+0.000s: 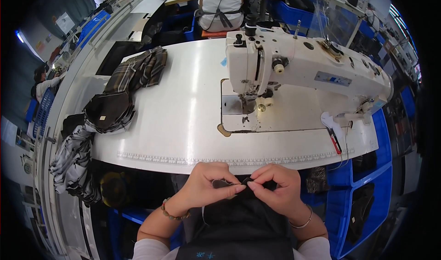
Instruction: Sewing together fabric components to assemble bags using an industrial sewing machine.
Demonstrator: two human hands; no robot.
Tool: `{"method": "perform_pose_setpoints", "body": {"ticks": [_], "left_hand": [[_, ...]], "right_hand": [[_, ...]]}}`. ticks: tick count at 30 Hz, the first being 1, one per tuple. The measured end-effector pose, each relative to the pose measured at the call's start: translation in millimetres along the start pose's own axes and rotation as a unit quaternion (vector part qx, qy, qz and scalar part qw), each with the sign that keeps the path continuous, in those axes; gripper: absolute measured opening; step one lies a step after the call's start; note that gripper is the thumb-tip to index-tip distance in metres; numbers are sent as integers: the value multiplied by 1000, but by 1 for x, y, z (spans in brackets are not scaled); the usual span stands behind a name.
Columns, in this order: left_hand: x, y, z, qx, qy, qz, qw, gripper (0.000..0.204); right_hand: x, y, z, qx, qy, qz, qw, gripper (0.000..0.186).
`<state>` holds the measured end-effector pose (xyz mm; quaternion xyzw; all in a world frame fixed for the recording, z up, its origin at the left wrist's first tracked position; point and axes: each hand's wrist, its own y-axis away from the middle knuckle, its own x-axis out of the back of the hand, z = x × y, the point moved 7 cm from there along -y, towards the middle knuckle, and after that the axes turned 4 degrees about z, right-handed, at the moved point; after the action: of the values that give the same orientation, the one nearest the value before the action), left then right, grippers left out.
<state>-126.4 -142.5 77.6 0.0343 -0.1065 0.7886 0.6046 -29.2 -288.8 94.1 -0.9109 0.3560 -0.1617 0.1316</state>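
Left hand point(209, 184) and right hand point(280, 189): fingertip grips both clamped on dark cloth point(246, 182), on the sewing machine's point(298, 60) near side, presumably for fine control. Red cutter point(335, 142) lies before the machine, likely for ready reach; folded plaid cloth point(138, 71), left of it, probably set aside.

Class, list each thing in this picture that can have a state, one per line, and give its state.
Left hand: pinching
Right hand: pinching
Dark fabric: held between both hands' fingertips
Sewing machine: upright; running or not, cannot tell
Plaid fabric: folded, piled
Patterned cloth: bunched, draped at the table's left
Red-and-black tool: lying flat
Blue bin: open-topped, cloth inside
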Motion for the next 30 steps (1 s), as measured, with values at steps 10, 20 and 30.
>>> {"method": "perform_pose_setpoints", "body": {"ticks": [10,20,30], "left_hand": [[-1,3,2,15,-7,58,998,13],[20,5,14,-117,-106,112,981,11],[23,5,14,-122,-125,131,976,11]], "right_hand": [[-9,-1,-8,32,8,-30,999,12],[-8,5,-5,166,231,-26,958,16],[5,1,0,141,197,-19,970,17]]}}
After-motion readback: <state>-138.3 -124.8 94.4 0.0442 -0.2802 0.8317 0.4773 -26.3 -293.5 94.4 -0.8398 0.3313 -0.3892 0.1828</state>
